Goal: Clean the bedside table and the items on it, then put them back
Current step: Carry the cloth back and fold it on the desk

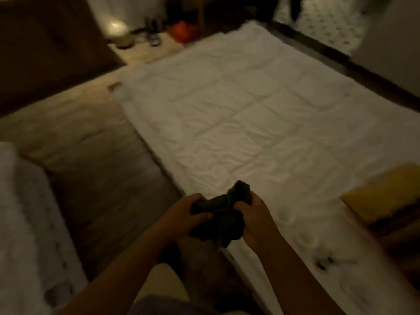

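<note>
Pretty dim and blurry shot, so take the small stuff with a grain of salt. Both hands are low in the middle of the frame, bunching up 1 dark cloth (221, 209) between them. The left hand (189, 212) has its fingers curled round the cloth's left end, thumb on top. The right hand (255, 220) grips the other end in a closed fist, with a tuft of cloth poking up above it. The cloth hangs right over the near edge of a white quilted duvet (250, 110) that fills the center of the frame.

The bedside table (142, 53) is way off in the upper left, well apart from the hands. There's a glowing lamp (116, 27) on it and a few small dark items (154, 37) I can't make out. An orange thing (183, 30) sits just to the right of those.

Wood floor (91, 155) runs down the left side, and there's something yellow (386, 198) on the duvet at the right edge.
</note>
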The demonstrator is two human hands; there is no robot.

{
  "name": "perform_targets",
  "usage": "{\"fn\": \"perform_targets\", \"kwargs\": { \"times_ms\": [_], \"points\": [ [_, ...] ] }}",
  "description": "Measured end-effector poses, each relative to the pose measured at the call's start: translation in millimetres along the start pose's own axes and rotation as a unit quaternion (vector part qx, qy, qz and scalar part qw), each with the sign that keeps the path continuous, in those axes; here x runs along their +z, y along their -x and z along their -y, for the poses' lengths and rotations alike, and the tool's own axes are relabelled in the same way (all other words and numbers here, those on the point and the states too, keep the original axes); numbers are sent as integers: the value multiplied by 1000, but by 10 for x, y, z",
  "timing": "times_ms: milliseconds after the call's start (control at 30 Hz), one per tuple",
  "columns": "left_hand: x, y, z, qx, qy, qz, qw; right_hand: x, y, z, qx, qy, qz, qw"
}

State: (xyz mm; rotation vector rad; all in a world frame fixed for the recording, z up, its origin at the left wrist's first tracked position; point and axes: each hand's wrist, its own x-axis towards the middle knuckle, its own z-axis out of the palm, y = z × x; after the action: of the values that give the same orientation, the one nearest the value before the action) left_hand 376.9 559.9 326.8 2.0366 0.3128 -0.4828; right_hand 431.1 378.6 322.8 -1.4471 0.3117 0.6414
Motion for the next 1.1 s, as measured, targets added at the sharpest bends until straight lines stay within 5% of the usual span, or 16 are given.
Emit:
{"fn": "perform_targets", "kwargs": {
  "times_ms": [167,433,700,1100],
  "points": [
    [-1357,268,726,-37,30,-168,985,1714,-512,380,-104,227,129,960],
    [-3260,422,1693,-75,85,-294,949,3983,-1194,781,-193,395,299,847],
    [-4821,45,2129,-68,95,-357,927,5458,-1993,1189,-195,369,322,850],
    [-7637,-1732,2541,-94,51,-388,915,7946,-4348,2401,-240,374,362,820]
  ]
}}
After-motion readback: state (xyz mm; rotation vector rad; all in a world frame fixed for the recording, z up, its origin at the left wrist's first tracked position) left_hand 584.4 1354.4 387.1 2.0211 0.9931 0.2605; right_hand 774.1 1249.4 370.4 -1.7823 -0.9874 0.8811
